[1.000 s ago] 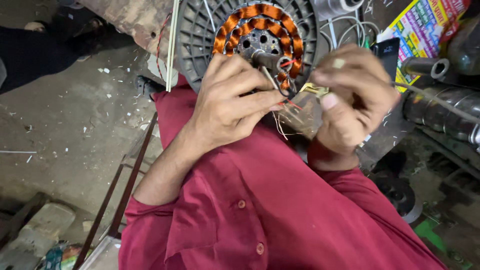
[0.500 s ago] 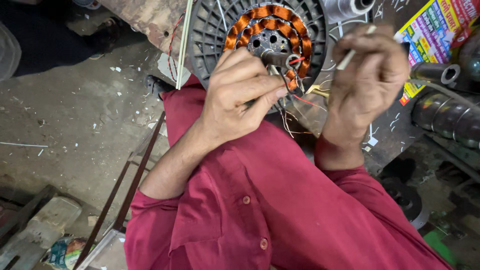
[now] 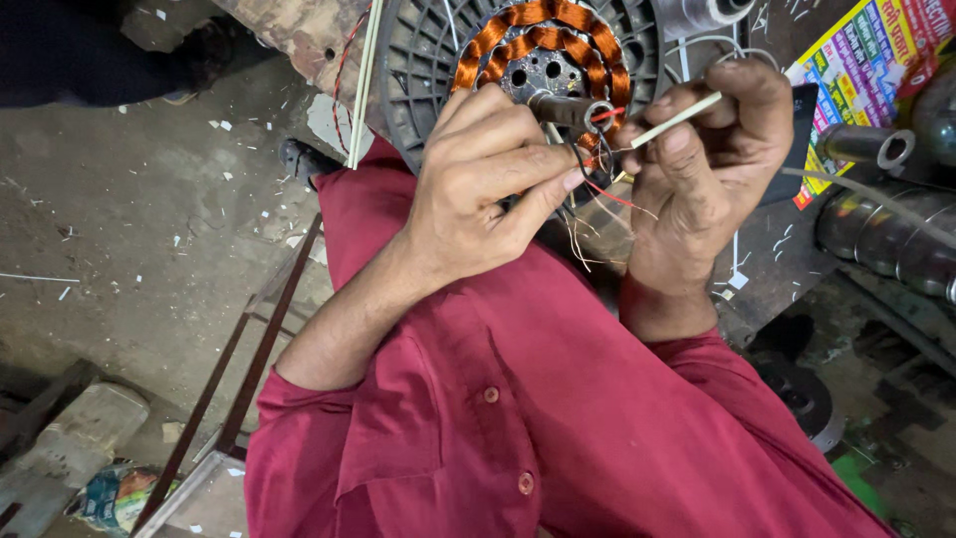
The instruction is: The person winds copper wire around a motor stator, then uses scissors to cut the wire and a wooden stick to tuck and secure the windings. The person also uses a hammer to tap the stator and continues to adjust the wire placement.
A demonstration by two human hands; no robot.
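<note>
Two hands at the motor stator — left hand seemingly pinching wires, right hand gripping a sleeve tube.

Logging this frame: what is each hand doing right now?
Left hand: closed, pinching thin wires at the motor stator.
Right hand: closed, holding a thin white sleeve tube.

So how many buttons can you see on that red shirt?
2. One button sits mid-chest just below the left forearm; a second button lies lower down the same placket. Others may be hidden under the arms or folds.
</note>
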